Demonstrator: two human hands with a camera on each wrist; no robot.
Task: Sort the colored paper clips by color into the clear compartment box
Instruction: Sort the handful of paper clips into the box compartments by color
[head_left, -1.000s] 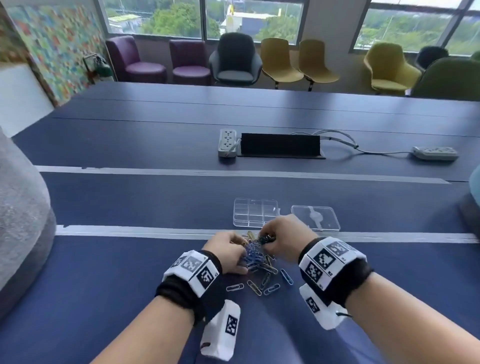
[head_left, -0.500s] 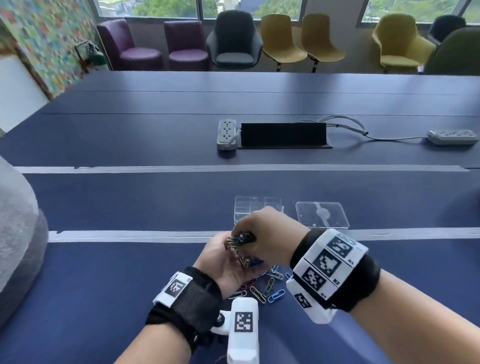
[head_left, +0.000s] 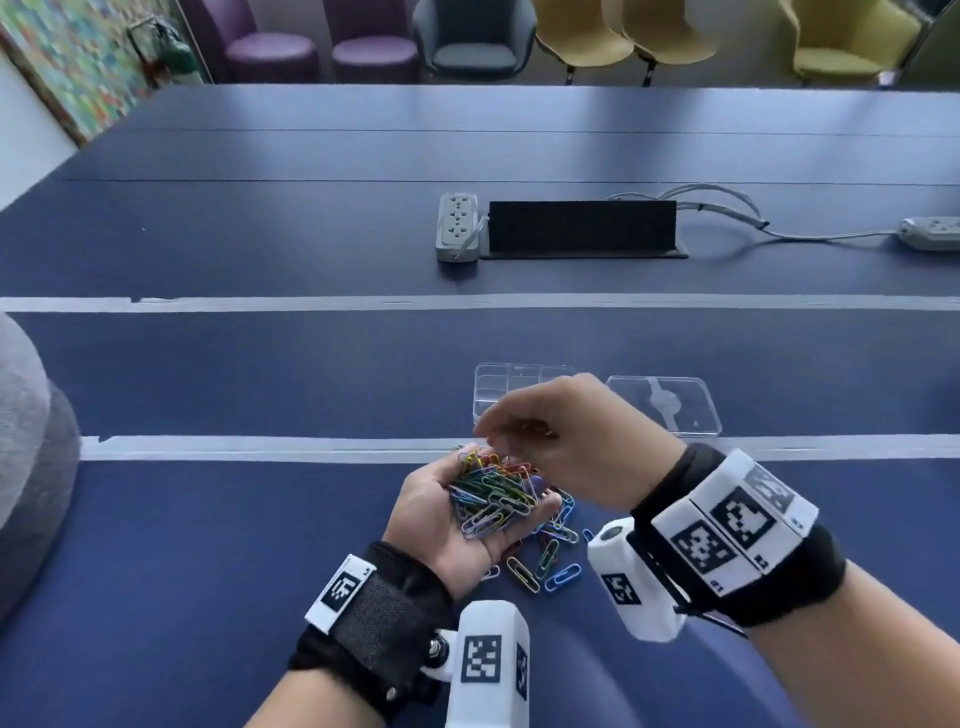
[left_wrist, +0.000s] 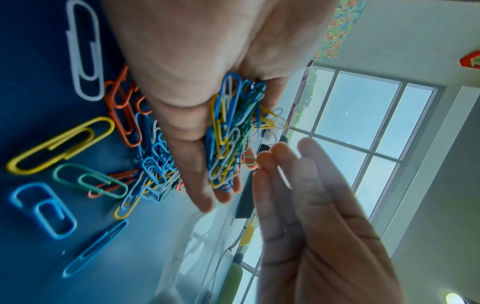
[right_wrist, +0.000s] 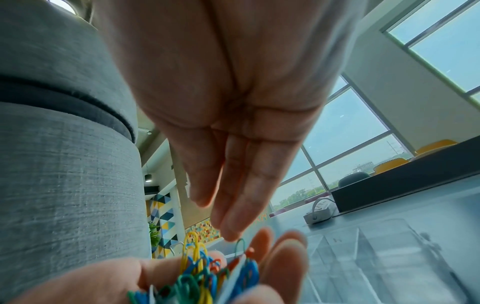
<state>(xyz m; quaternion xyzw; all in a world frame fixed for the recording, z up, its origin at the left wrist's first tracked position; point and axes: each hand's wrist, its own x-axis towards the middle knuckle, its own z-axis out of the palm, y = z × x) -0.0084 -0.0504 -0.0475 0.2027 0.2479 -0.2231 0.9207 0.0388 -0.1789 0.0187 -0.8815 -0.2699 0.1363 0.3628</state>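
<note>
My left hand (head_left: 441, 519) lies palm up just above the blue table and carries a heap of mixed colored paper clips (head_left: 493, 496) on its palm. My right hand (head_left: 561, 447) hovers over the heap, its straight fingers (right_wrist: 233, 205) pointing down at the clips (right_wrist: 202, 275). The left wrist view shows a thin white sliver between these fingers (left_wrist: 275, 160); what it is stays unclear. More loose clips (head_left: 550, 561) lie on the table under and right of my left hand. The clear compartment box (head_left: 498, 382) sits just behind the right hand, partly hidden by it.
The box's clear lid (head_left: 667, 405) lies to the right of the box. Farther back are a grey power strip (head_left: 457, 226), a black cable hatch (head_left: 582, 226) and a second strip (head_left: 930, 234). A grey upholstered chair (head_left: 26, 467) stands at the left edge.
My left hand turned palm up and now carries a bunch of clips that the right hand lifted off the table. The right hand's fingers have straightened above the heap.
</note>
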